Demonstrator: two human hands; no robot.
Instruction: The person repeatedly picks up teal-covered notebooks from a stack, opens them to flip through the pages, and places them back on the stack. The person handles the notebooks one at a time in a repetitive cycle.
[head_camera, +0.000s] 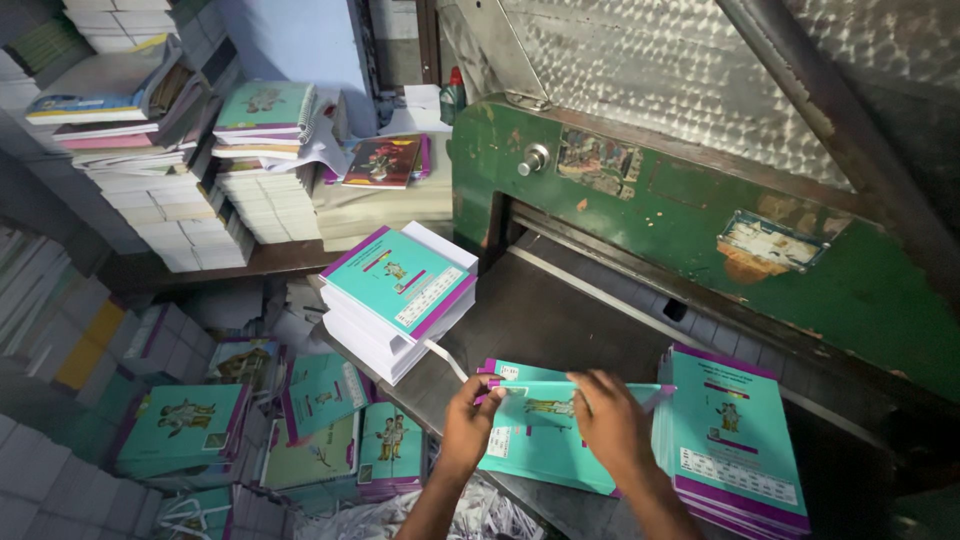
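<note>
Dark metal surface (560, 320) of a green cutting machine carries a thin teal paperback booklet stack (545, 440), light and floppy; left hand (468, 428) and right hand (610, 420) grasp its near edges, best supported underneath.

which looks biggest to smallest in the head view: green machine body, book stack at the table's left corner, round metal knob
1. green machine body
2. book stack, at the table's left corner
3. round metal knob
The gaps are plain, so nearness to the camera does not change the order.

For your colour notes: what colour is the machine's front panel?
Green machine panel, worn; head view.
</note>
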